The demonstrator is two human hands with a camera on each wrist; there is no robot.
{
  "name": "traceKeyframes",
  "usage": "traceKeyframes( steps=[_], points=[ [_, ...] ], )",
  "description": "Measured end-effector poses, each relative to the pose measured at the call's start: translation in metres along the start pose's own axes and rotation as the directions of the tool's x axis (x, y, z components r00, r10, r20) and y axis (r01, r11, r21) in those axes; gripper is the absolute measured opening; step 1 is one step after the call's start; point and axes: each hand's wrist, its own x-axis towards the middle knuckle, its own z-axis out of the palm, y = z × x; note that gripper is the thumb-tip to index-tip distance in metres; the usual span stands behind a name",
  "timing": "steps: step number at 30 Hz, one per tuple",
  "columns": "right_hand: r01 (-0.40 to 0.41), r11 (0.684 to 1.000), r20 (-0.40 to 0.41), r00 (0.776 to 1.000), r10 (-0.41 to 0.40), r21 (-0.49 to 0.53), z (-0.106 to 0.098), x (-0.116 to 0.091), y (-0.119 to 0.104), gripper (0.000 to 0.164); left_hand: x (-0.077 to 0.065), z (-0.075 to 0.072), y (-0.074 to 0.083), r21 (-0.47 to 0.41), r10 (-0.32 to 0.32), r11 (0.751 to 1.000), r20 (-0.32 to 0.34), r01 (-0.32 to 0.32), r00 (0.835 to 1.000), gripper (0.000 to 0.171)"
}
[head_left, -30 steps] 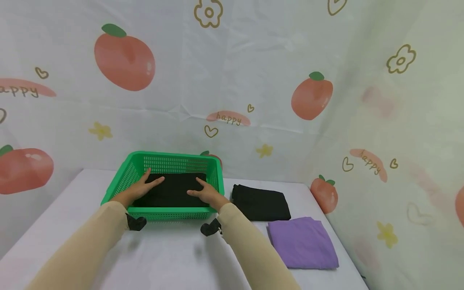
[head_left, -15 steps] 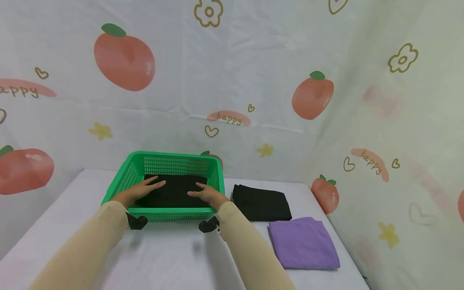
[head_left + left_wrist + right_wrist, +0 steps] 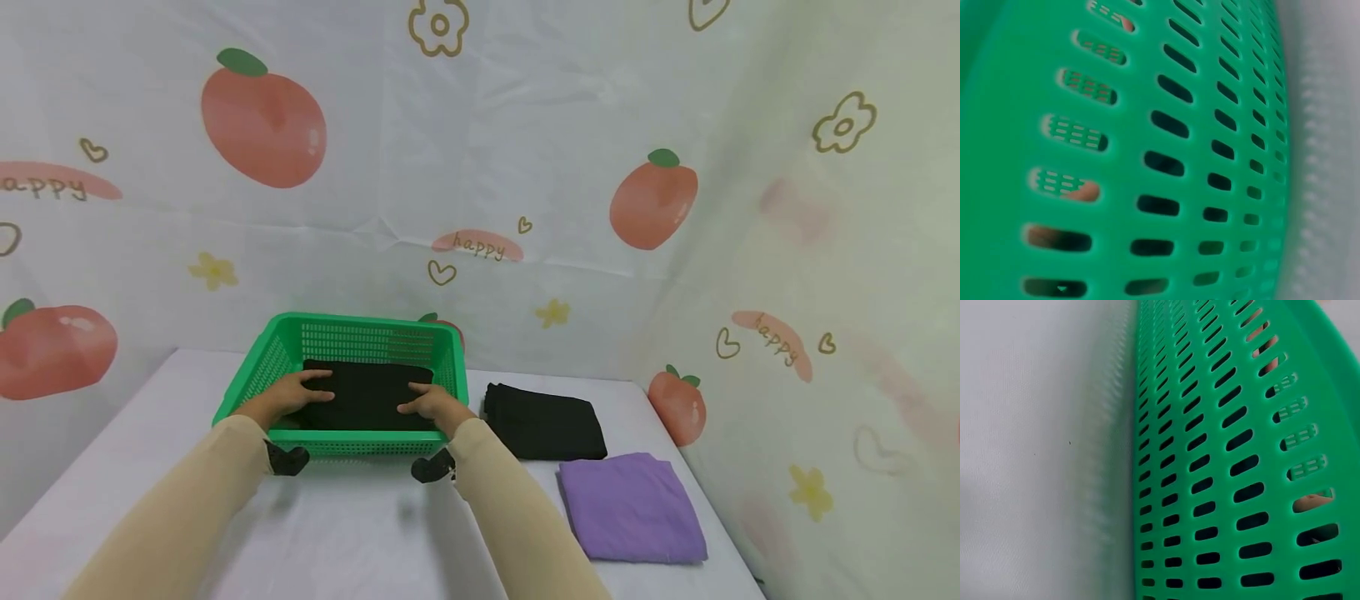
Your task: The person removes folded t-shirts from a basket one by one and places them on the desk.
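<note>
A black folded cloth lies inside a green slotted plastic basket. My left hand reaches over the basket's near rim and rests on the left end of the cloth, thumb and forefinger apart. Across from it, my right hand rests at the right end of the same cloth, its thumb and fingers extended over it. In the left wrist view the basket wall hides most of the hand; bits of skin show through the slots. The right wrist view likewise has the basket wall in front of the fingers.
On the white-covered table, a second black folded cloth lies just right of the basket. Nearer and further right is a purple folded cloth, close to the table's right edge. A patterned white curtain hangs behind the table.
Both hands have stayed in the basket, with the left thumb and fingers shifting lower on the cloth. The cloth's far edge has become slightly rounder. The head view has shifted slightly.
</note>
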Motion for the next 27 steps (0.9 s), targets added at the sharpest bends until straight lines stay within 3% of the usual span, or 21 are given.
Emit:
traceKeyframes(
  steps=[9, 16, 23, 27],
  points=[
    [0.031, 0.985, -0.014, 0.999, -0.029, 0.172, -0.002, 0.002, 0.002, 0.063, -0.003, -0.007, 0.001, -0.071, -0.021, 0.997, -0.014, 0.020, 1.000, 0.064],
    [0.035, 0.950, -0.021, 0.999, -0.030, 0.312, -0.004, 0.003, 0.002, 0.062, -0.007, -0.014, 0.001, -0.126, -0.018, 0.992, -0.011, 0.016, 1.000, 0.067],
    [0.006, 0.923, -0.042, 0.999, 0.012, 0.384, -0.005, 0.004, -0.003, 0.061, -0.011, -0.020, 0.003, -0.166, 0.006, 0.986, 0.002, -0.005, 1.000, 0.069],
    [0.028, 0.902, -0.059, 0.998, -0.003, 0.432, -0.010, 0.003, -0.010, 0.060, -0.012, -0.023, 0.006, -0.208, 0.014, 0.978, -0.006, -0.015, 1.000, 0.070]
  ],
)
